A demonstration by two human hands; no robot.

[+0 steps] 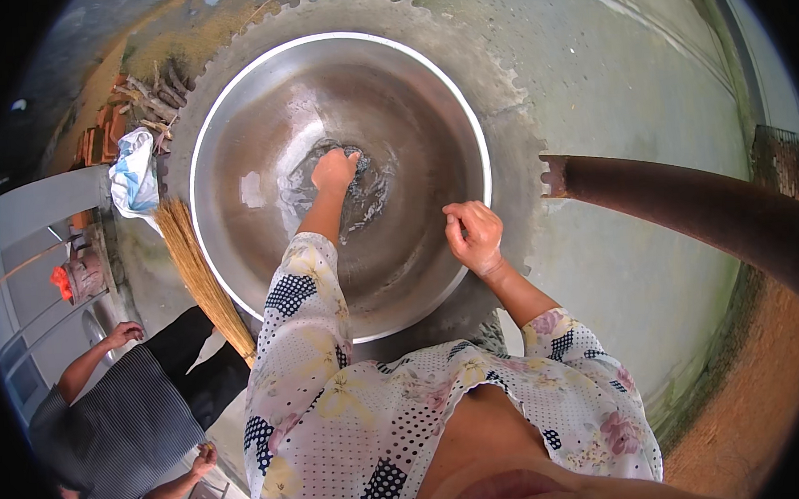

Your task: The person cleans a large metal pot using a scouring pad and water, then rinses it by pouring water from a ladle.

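A very large round metal wok (435, 147) with a bright rim is in front of me. Water (377, 203) ripples at its bottom. My left hand (334, 171) reaches down to the middle of the wok, its fingers closed around a dark metallic scouring pad (363, 163) at the water. Most of the pad is hidden by the hand and the ripples. Over the wok's right rim hovers my right hand (476, 236), fingers curled in, with nothing visible in it. Whether it touches the rim cannot be told.
A round stove surround (511, 131) with a toothed edge encloses the wok. From its right side runs a rusty pipe (665, 198). At the left are a straw broom (203, 278), a white-and-blue sack (134, 174), firewood (155, 99), bricks (103, 132) and another person (122, 409).
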